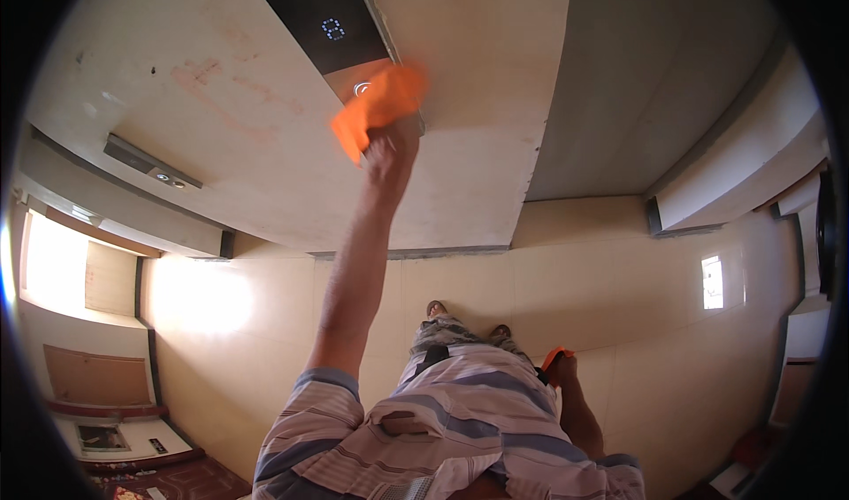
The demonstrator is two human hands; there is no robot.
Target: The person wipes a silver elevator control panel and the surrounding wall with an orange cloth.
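Observation:
My left hand [388,155] is stretched out in front of me and presses an orange cloth [381,105] onto an elevator call panel [331,9] on the pale wall. The cloth is blurred and covers much of the panel's lower metal part; a ring-lit button [362,89] shows at its edge. Lit characters glow on the black display above. Down by my right side, my right hand [562,369] grips another orange cloth [556,355], of which only a part shows. Something dark and whitish beside that hand is too small to make out.
A second call panel [152,160] is mounted farther left on the wall. To the right, a recessed grey door [650,82] adjoins the wall edge. Pale floor tiles [451,278] lie under my feet. A dark red door [192,477] stands at lower left, near a bright window [53,268].

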